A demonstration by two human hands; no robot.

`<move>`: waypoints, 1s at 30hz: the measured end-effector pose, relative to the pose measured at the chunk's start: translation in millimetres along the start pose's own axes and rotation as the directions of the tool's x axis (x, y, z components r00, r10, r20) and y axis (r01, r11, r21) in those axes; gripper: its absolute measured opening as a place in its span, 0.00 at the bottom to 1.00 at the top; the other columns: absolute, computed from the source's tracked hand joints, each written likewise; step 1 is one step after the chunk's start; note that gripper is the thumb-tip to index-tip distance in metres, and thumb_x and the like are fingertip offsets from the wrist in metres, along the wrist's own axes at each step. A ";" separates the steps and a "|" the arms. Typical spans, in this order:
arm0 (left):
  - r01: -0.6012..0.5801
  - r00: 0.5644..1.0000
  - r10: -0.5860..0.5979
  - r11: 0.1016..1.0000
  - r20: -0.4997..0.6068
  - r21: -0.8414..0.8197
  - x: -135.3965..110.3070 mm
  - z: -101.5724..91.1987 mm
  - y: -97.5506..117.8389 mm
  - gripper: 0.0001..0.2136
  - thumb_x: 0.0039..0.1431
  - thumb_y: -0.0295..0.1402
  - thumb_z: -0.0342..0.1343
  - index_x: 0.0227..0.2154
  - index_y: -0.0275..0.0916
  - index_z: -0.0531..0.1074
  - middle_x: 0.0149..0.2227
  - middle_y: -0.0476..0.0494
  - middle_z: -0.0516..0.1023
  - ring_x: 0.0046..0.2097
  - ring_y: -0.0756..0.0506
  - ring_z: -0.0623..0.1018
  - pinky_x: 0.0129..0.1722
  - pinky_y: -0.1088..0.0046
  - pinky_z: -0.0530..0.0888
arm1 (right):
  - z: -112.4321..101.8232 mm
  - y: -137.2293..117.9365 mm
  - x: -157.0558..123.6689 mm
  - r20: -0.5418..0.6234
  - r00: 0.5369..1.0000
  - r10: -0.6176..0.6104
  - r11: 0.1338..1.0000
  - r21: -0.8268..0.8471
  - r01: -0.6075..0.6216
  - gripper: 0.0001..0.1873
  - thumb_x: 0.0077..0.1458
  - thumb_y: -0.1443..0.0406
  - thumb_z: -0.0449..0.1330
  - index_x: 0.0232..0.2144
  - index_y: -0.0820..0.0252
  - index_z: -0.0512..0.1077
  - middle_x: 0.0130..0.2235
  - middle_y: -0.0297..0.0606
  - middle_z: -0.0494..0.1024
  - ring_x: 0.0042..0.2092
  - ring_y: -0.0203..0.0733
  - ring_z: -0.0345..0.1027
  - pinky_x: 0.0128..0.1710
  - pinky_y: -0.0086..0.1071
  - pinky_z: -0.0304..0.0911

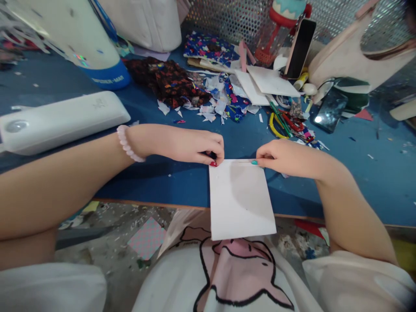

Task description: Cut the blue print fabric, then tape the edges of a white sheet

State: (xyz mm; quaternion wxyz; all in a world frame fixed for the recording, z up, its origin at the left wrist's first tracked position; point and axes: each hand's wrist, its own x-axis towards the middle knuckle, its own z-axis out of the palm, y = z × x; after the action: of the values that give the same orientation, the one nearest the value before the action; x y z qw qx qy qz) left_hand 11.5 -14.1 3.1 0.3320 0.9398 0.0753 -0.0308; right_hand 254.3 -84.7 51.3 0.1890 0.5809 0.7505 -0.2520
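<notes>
A white rectangular board or card (242,199) lies over the front edge of the blue table, its near end reaching past the edge above my shirt. My left hand (195,145) pinches its far left corner between thumb and fingers. At the far right corner, my right hand (279,157) grips the same edge, thumb on top. A thin fold or strip runs along that far edge between the two thumbs. The fingers under the board are hidden.
Scissors with yellow handles (277,125), fabric scraps (234,102) and white boards (271,81) lie beyond my hands. A phone (330,110) is at the right. To the left are a long white device (65,121) and a large bottle (100,52). The table's front edge (156,203) is close.
</notes>
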 end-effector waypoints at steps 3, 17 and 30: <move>0.026 1.000 -0.026 1.000 0.004 -0.003 0.7 -0.6 2.0 0.12 0.66 0.36 0.45 0.36 0.39 0.72 0.43 0.44 0.69 0.43 0.48 0.71 0.46 0.79 0.65 | 0.5 -2.2 -0.6 -0.021 1.000 0.019 1.000 -0.021 -0.019 0.13 0.57 0.61 0.52 0.25 0.59 0.71 0.21 0.31 0.72 0.19 0.32 0.60 0.23 0.31 0.50; 0.012 1.000 -0.011 1.000 -0.005 0.007 0.4 -0.3 1.1 0.11 0.66 0.35 0.46 0.36 0.39 0.73 0.43 0.45 0.69 0.43 0.49 0.71 0.45 0.79 0.64 | 3.9 0.0 -0.9 -0.079 0.996 -0.038 0.998 -0.060 0.033 0.13 0.58 0.63 0.51 0.25 0.59 0.71 0.25 0.33 0.74 0.22 0.33 0.62 0.25 0.29 0.51; 0.040 0.992 -0.028 0.995 -0.124 0.095 3.8 9.8 12.4 0.07 0.66 0.30 0.46 0.36 0.39 0.70 0.38 0.47 0.72 0.39 0.49 0.71 0.40 0.77 0.63 | 3.3 2.6 -0.3 -0.078 0.995 -0.068 0.993 -0.106 0.059 0.12 0.59 0.65 0.51 0.26 0.59 0.71 0.27 0.34 0.75 0.24 0.33 0.63 0.27 0.30 0.50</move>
State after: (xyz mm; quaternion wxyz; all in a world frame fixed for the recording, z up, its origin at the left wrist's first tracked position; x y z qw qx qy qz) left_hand 17.2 -29.3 2.7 0.2800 0.9535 0.1100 0.0174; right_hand 256.9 -86.4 48.4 0.1800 0.5560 0.7877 -0.1950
